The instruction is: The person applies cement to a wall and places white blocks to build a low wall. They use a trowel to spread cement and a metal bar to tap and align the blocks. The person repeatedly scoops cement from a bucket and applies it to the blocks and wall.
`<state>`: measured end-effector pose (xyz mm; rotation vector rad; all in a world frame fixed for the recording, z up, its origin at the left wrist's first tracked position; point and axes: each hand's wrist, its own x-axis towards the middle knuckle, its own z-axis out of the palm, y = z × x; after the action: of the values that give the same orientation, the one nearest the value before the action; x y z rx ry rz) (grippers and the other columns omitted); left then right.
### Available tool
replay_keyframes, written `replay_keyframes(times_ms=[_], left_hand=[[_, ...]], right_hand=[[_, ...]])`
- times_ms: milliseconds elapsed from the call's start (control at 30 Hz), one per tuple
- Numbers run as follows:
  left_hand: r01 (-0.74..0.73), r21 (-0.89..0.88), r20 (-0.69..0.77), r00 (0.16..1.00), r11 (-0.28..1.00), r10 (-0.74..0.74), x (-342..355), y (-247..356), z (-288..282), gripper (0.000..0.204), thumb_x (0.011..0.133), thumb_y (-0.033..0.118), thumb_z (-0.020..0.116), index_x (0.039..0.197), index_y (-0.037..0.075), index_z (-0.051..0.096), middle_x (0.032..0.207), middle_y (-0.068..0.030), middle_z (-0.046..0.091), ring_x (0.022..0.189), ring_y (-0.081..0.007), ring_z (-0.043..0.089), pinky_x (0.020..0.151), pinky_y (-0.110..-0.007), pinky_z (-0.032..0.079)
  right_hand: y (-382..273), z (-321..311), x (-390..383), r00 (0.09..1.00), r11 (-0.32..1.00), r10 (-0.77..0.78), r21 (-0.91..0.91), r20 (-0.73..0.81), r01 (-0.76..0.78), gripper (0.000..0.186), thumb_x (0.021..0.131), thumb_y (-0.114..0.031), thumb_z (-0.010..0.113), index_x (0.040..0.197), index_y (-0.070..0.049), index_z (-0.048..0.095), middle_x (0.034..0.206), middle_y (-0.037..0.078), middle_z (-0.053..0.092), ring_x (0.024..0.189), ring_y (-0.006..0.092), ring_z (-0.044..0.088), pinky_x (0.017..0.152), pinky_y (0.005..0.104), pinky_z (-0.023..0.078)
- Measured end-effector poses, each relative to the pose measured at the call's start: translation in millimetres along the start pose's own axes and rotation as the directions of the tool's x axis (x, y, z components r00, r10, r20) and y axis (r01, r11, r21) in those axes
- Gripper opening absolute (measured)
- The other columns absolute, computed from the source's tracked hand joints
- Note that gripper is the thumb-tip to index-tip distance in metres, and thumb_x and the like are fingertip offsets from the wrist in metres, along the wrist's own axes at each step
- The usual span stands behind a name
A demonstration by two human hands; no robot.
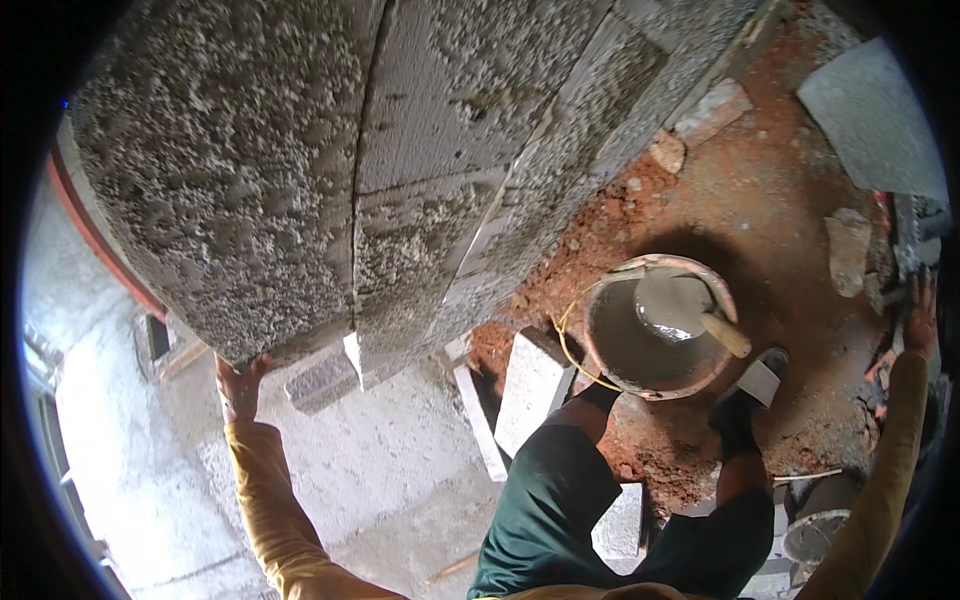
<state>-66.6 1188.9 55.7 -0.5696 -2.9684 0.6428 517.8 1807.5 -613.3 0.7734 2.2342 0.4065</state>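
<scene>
A large rough-faced concrete block (pixel 230 180) fills the upper left, beside more blocks (pixel 430 100) with narrow joints between them. My left hand (pixel 240 388) is closed on its lower corner, thumb and fingers at the edge. Far to the right, my right hand (pixel 920 322) has its fingers stretched out beside dim, rubble-like pieces; what it touches is unclear near the dark rim. Between my feet and the blocks stands a round bucket (pixel 598 345) of wet grey mortar (pixel 625 335). A trowel (pixel 728 332) with a wooden handle lies across the mortar.
Loose pale blocks (pixel 535 385) lie left of my legs, on the border between reddish soil (pixel 760 190) and a grey concrete floor (pixel 340 480). A grey slab (pixel 875 115) and stones (pixel 848 250) lie at right. Another container (pixel 815 535) sits near my right forearm.
</scene>
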Motion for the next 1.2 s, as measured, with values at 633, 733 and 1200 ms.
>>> replay_keyframes(times_ms=[633,733,1200], left_hand=[[0.057,-0.682,0.141,0.989,0.729,0.054,2,-17,-11,0.076,0.088,0.052,0.056,0.144,0.004,0.037,0.146,-0.0177,0.039,0.139,-0.0311,0.03,0.113,-0.042,0.028],[0.142,-0.82,0.135,0.989,0.555,-0.054,11,-43,2,0.058,0.095,0.04,0.049,0.14,0.003,0.045,0.143,-0.0158,0.045,0.138,-0.0282,0.034,0.113,-0.037,0.025],[0.471,-0.856,0.505,0.85,0.212,0.152,44,-71,97,0.079,0.08,0.065,0.059,0.125,-0.001,0.06,0.124,-0.0205,0.06,0.121,-0.0292,0.053,0.104,-0.036,0.037]], right_hand=[[40,-126,-243,0.914,0.844,-0.064,0.511,0.4,-0.164,0.053,0.092,-0.045,0.047,0.126,-0.005,0.052,0.113,0.024,0.059,0.1,0.0418,0.057,0.086,0.0506,0.046],[48,-265,-343,0.992,0.667,-0.036,0.742,0.125,-0.069,0.047,0.091,-0.042,0.053,0.119,-0.003,0.056,0.102,0.025,0.064,0.09,0.0446,0.062,0.08,0.0504,0.049],[-130,-837,-433,0.708,0.042,-0.11,0.708,-0.698,0.705,0.044,0.096,-0.024,0.053,0.135,-0.006,0.047,0.121,0.023,0.059,0.109,0.0388,0.059,0.091,0.0411,0.047]])
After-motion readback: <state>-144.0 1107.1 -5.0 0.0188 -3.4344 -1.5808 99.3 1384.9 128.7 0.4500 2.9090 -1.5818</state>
